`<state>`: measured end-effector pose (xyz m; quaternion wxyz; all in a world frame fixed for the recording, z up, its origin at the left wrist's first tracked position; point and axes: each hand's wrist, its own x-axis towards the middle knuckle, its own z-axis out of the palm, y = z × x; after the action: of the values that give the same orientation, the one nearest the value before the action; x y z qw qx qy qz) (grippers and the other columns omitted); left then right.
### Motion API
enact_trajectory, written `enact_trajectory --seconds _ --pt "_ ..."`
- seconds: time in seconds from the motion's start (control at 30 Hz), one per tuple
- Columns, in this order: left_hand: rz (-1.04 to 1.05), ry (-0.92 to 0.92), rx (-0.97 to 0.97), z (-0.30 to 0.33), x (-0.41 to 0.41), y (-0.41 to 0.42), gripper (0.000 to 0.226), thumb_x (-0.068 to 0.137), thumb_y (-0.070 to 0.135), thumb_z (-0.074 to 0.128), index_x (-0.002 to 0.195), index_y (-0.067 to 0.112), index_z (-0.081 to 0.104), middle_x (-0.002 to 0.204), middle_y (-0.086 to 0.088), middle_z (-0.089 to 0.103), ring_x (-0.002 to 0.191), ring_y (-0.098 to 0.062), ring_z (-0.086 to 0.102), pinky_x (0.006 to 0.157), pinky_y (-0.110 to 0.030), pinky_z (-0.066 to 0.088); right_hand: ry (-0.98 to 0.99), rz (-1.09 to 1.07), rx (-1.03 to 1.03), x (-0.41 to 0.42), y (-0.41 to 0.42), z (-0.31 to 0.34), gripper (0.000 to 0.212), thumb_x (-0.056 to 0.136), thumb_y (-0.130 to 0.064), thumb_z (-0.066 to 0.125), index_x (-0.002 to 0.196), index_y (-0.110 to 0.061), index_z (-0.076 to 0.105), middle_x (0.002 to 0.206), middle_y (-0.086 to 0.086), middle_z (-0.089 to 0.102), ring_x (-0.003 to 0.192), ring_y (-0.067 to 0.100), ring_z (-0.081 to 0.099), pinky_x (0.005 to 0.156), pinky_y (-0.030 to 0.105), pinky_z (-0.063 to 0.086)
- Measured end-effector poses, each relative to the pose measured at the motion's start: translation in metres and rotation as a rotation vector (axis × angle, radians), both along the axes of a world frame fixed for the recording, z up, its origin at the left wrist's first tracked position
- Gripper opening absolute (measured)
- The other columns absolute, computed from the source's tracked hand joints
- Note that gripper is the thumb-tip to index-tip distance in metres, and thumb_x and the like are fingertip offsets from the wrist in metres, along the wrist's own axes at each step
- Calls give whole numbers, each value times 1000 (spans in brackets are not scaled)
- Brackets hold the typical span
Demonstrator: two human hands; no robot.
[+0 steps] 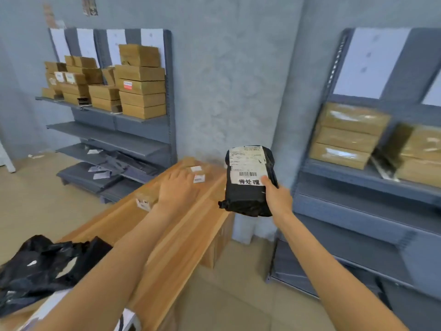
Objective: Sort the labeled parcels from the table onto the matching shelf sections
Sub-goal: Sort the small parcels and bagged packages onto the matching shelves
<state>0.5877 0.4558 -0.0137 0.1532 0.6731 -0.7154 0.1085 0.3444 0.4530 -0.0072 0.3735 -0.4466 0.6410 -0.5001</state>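
My right hand grips a black plastic parcel by its right edge, thumb on its white barcode label, holding it upright off the table's far right corner. My left hand reaches over the wooden table, fingers spread above a small brown box; I cannot tell whether it touches it. Two more small labeled boxes sit just beyond its fingertips. A grey shelf unit stands at the back left, another shelf unit close on the right.
Stacked brown cartons fill the left unit's top shelf; grey bags lie on its low shelves. Taped cartons sit on the right unit. Crumpled black bags lie at the table's near left end. A blue pillar separates the units.
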Motion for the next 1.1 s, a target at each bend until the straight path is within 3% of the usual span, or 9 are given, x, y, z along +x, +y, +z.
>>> enact_trajectory --seconds 0.1,0.2,0.33,0.53,0.67,0.87,0.93,1.03,1.1 --pt "-163 -11 -12 -1 -53 -12 32 84 23 60 110 5 64 109 -14 66 99 -35 61 84 -40 46 -16 -120 0 -53 28 10 37 90 -51 55 107 -19 61 109 6 65 99 25 60 92 41 50" --pt "-309 1 -11 9 -112 -12 32 78 23 57 99 1 66 96 -18 68 88 -39 65 75 -42 50 -44 -245 -15 -110 56 20 29 91 -48 56 101 -21 56 102 5 64 97 25 60 90 41 52" --pt "-452 17 -24 24 -199 -3 47 86 21 61 128 4 53 127 -16 58 117 -37 52 94 -42 40 -58 -422 -35 -185 98 32 29 90 -48 58 100 -21 58 99 4 64 96 24 60 91 43 51" --pt "-649 -6 -32 39 -332 19 57 94 28 52 145 8 35 141 -10 48 129 -31 43 103 -38 34 -70 -631 -35 -292 168 45 33 90 -48 57 101 -17 60 97 5 64 93 25 61 89 42 52" --pt "-764 -27 -42 49 -423 38 61 95 33 51 148 9 30 145 -9 45 133 -28 39 108 -37 31 -66 -744 -53 -363 212 53 32 91 -46 57 99 -16 58 89 3 62 85 23 60 84 39 52" --pt "-906 -12 -63 58 -568 89 60 96 36 49 147 11 31 143 -7 46 131 -27 41 106 -37 34 -80 -842 -69 -483 277 56 54 86 -51 59 121 -9 61 109 9 67 96 26 65 90 44 54" --pt "-936 -13 -59 57 -611 103 60 97 36 49 148 11 31 144 -8 45 132 -27 40 106 -37 34 -87 -852 -66 -520 296 57 49 90 -47 57 119 -8 60 109 8 66 97 25 64 87 39 54" --pt "-961 -9 -45 55 -667 122 57 97 34 48 146 11 33 142 -8 47 131 -27 41 105 -37 35 -106 -862 -93 -570 321 58 30 96 -39 55 109 -12 53 101 5 60 89 21 58 70 27 47" --pt "-976 -4 -28 53 -698 133 55 97 34 48 145 10 35 140 -8 49 129 -28 43 101 -38 38 -108 -867 -121 -595 338 60 24 97 -36 54 107 -15 49 95 2 55 87 20 55 73 27 43"
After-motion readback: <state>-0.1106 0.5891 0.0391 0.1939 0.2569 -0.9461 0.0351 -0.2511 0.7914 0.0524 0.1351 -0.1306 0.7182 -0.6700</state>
